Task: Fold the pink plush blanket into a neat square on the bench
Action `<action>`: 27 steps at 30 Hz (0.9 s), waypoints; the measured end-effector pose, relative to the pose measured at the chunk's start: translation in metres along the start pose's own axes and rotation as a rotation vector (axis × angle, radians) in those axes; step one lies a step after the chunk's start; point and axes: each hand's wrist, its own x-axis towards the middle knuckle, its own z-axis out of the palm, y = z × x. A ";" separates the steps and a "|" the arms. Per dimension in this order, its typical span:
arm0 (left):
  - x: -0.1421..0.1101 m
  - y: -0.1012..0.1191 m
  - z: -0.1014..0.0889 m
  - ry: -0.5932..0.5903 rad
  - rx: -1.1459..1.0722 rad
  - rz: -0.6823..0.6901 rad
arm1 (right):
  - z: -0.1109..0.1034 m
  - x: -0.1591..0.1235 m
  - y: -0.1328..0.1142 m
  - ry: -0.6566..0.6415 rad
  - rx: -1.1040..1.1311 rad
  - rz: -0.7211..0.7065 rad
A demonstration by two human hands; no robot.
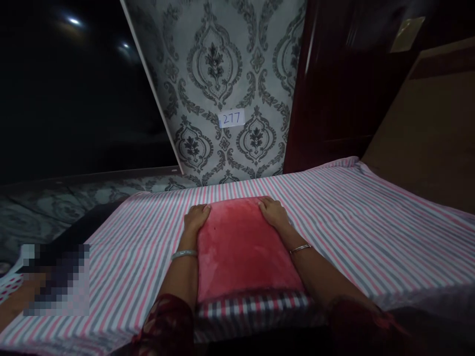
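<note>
A red plush rectangle (248,247) lies flat on the striped cloth. Whether it is a cushion or a folded blanket I cannot tell. My left hand (198,217) is at its far left corner, fingers curled over the edge and thumb on top. At the far right corner my right hand (272,210) grips in the same way. The fingertips of both hands are partly hidden. A pale bangle is on my left wrist and a silver one on my right.
The pink, grey and white striped cloth (352,222) covers the table. A large dark screen (81,99) stands at the back left. A "277" label (232,118) is on the patterned wall. Brown board (430,123) leans at right. Another person's arm (18,301) shows at lower left.
</note>
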 end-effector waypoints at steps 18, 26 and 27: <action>-0.112 0.016 -0.018 0.057 0.157 0.400 | -0.029 -0.080 -0.018 -0.098 -0.176 -0.286; -0.137 0.003 0.008 -0.012 0.255 0.321 | -0.011 -0.098 -0.003 -0.069 -0.182 -0.303; -0.135 0.004 0.008 -0.019 0.254 0.321 | -0.011 -0.097 -0.003 -0.070 -0.182 -0.303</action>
